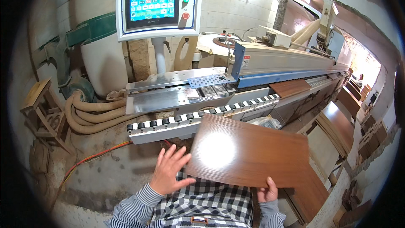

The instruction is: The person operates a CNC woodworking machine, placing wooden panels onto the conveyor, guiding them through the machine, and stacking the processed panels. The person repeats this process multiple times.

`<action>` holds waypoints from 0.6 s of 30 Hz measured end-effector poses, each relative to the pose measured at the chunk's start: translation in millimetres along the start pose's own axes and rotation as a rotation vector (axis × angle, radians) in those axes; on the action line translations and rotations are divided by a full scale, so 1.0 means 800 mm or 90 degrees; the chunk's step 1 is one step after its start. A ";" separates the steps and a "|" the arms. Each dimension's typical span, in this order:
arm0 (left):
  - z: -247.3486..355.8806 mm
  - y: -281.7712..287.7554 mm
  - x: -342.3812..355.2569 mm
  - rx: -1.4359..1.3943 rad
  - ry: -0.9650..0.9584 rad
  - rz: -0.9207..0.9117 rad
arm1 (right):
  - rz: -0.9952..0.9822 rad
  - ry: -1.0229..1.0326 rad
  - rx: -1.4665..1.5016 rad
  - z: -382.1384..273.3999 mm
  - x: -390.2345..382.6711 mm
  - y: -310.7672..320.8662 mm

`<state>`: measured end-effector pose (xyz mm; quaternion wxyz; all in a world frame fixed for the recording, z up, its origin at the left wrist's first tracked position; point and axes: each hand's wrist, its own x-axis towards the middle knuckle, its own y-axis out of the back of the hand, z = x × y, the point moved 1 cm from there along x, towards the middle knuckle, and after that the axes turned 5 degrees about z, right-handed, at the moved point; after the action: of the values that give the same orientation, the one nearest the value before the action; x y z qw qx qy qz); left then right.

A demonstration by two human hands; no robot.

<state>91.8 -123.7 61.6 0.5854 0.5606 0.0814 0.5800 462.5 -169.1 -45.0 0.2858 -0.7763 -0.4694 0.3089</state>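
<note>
A flat brown wood-grain panel (pixel 257 154) is held tilted in front of me, with a bright glare on its left part. My right hand (pixel 268 191) grips its near edge, thumb on top and the fingers partly hidden below. Beside the panel's left end, my left hand (pixel 172 169) is spread with its fingers apart and holds nothing. The panel's far left corner overlaps the near side of a roller rail (pixel 168 120) with black and white rollers; I cannot tell whether they touch. Another brown panel (pixel 290 87) lies on the long edge-banding machine (pixel 291 65) farther right.
A control screen (pixel 152 8) with green and red buttons stands at the back. Beige hoses (pixel 86 112) and a wooden stool (pixel 46 112) are at left. Orange cables (pixel 95 155) cross the floor. Stacked panels (pixel 335 128) stand at right, and a person (pixel 359 80) is far off.
</note>
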 end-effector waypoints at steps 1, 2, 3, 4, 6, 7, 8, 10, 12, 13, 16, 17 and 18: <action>0.003 0.001 -0.007 0.036 0.008 -0.005 | -0.039 -0.022 -0.009 0.014 0.005 -0.028; 0.003 0.002 -0.013 0.072 0.018 -0.009 | -0.079 -0.045 -0.019 0.028 0.010 -0.056; 0.002 0.003 -0.021 0.110 0.031 -0.011 | -0.068 -0.076 -0.053 0.042 0.014 -0.084; -0.008 0.005 -0.030 0.153 0.053 0.018 | -0.058 -0.106 -0.085 0.057 0.017 -0.107; -0.036 0.009 -0.048 0.226 0.095 0.076 | -0.136 -0.167 -0.072 0.091 0.036 -0.134; -0.046 0.017 -0.054 0.233 0.110 0.104 | -0.170 -0.211 -0.071 0.108 0.046 -0.147; -0.055 0.026 -0.062 0.241 0.123 0.124 | -0.209 -0.260 -0.066 0.121 0.051 -0.164; -0.073 0.040 -0.076 0.285 0.147 0.153 | -0.237 -0.276 -0.113 0.144 0.054 -0.204; -0.087 0.057 -0.079 0.301 0.171 0.166 | -0.230 -0.346 -0.117 0.163 0.061 -0.226; -0.090 0.063 -0.076 0.307 0.181 0.171 | -0.289 -0.348 -0.098 0.169 0.067 -0.230; -0.093 0.070 -0.073 0.299 0.181 0.169 | -0.271 -0.332 -0.073 0.157 0.047 -0.262; -0.093 0.070 -0.074 0.298 0.178 0.168 | -0.319 -0.338 -0.074 0.156 0.053 -0.254; -0.093 0.068 -0.073 0.296 0.175 0.168 | -0.314 -0.343 -0.081 0.161 0.059 -0.245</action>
<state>-14.2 -143.1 43.1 0.3443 0.6015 0.2166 0.6876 275.7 -28.9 5.5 0.1688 -0.5470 -0.7191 0.3940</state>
